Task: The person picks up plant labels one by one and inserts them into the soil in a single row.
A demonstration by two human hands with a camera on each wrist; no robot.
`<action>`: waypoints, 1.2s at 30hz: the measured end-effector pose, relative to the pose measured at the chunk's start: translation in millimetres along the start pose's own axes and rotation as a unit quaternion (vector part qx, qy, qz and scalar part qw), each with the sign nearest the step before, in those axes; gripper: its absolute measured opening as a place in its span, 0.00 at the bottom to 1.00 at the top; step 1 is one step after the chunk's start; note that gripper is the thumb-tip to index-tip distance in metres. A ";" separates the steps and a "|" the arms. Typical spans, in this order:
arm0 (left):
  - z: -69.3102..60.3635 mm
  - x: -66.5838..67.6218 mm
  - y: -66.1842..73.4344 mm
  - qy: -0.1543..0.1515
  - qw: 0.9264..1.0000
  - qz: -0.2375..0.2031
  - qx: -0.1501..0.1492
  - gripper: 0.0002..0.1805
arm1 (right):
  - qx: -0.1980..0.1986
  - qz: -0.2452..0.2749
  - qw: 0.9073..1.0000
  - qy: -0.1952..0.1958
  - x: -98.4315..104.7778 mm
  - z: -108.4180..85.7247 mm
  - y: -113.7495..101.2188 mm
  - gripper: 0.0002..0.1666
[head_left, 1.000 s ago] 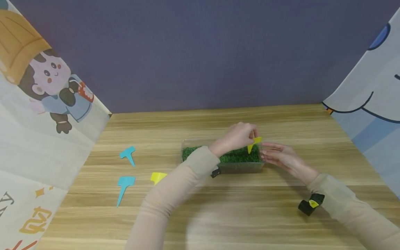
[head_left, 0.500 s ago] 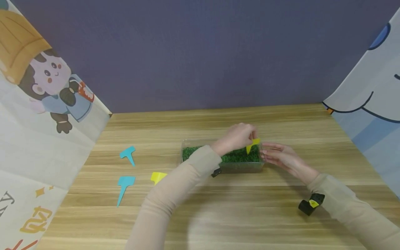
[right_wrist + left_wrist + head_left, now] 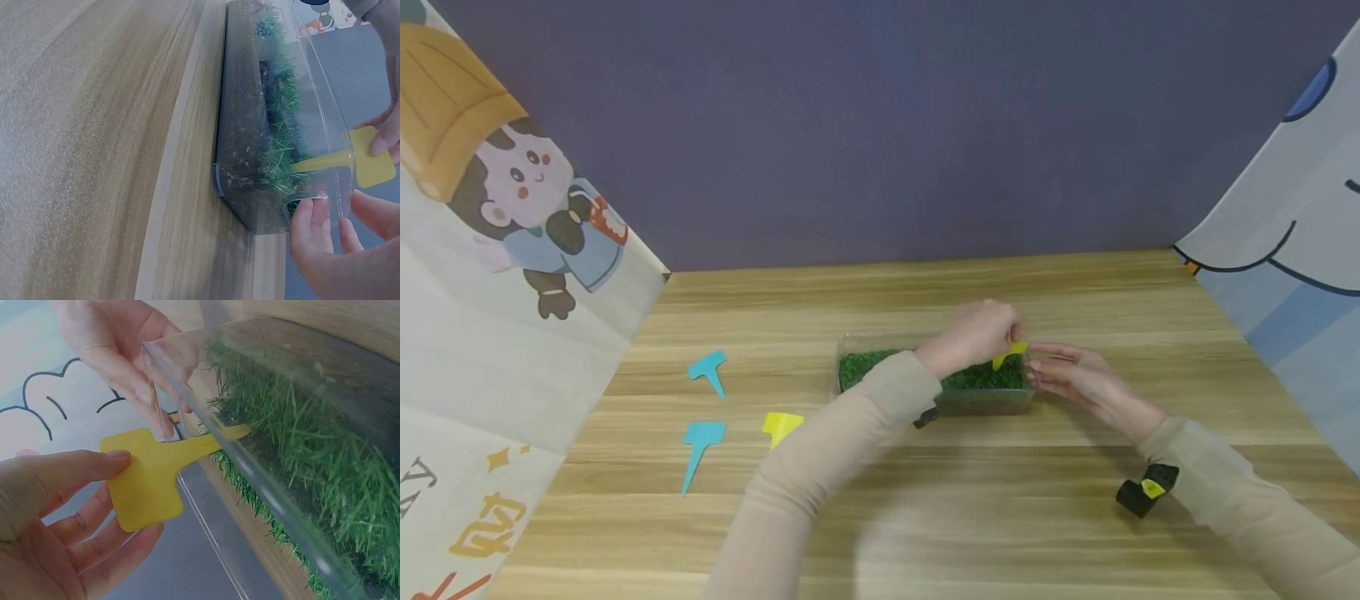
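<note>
My left hand point(image 3: 973, 335) pinches the wide head of a yellow T-shaped tag point(image 3: 147, 481) between thumb and fingers. In the right wrist view the tag's stem point(image 3: 322, 161) points down into the green grass point(image 3: 284, 125) near the right end of a clear box point(image 3: 985, 403). Whether the tip is in the soil is hidden by the grass. My right hand point(image 3: 1093, 385) rests its extended fingers against the box's right end wall, the thumb apart from them in the right wrist view.
Left of the box, two blue T-shaped tags, one point(image 3: 707, 367) behind the other point(image 3: 702, 442), lie on the wooden table point(image 3: 1000, 517). Another yellow tag point(image 3: 782, 426) lies nearer the box, partly covered by the left sleeve point(image 3: 820, 450). A dark wall point(image 3: 880, 133) stands behind.
My left hand has moved slightly down and toward the right, and the yellow tag sits lower in the box. The right hand stays in place at the end wall.
</note>
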State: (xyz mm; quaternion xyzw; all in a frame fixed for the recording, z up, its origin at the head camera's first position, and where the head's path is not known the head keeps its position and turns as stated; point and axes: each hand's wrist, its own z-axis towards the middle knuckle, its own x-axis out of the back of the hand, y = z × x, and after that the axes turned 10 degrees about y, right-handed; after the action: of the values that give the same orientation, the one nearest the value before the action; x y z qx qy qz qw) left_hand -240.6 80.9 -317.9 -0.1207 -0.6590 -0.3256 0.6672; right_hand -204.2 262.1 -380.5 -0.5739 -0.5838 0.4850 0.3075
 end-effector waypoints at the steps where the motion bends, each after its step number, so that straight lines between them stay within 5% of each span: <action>1: -0.1 -0.3 0.7 -0.001 1.000 0.002 0.000 0.09 | 0.000 -0.002 1.000 0.001 -0.1 0.3 0.4 0.28; 9: 1.7 -3.8 2.3 -0.005 1.000 0.007 0.002 0.10 | 0.024 -0.015 0.999 -0.019 4.3 3.4 5.3 0.28; 18: 2.9 -4.2 1.5 -0.006 1.000 -0.003 0.002 0.10 | 0.002 -0.010 1.000 -0.006 0.1 0.0 -0.4 0.37; 26: 5.0 -6.6 2.2 -0.015 1.000 0.004 0.012 0.10 | -0.005 0.002 1.000 -0.002 -0.1 1.5 0.4 0.16; 36: 6.6 -7.6 -0.4 -0.017 1.000 0.006 0.010 0.09 | -0.008 -0.002 1.000 0.002 -0.4 0.3 -1.3 0.33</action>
State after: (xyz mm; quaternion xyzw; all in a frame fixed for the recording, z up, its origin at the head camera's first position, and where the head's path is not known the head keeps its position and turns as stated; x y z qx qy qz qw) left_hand -245.6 86.6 -324.7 -0.1240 -0.6723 -0.3129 0.6593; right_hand -204.9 261.9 -379.3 -0.5762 -0.5883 0.4785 0.3049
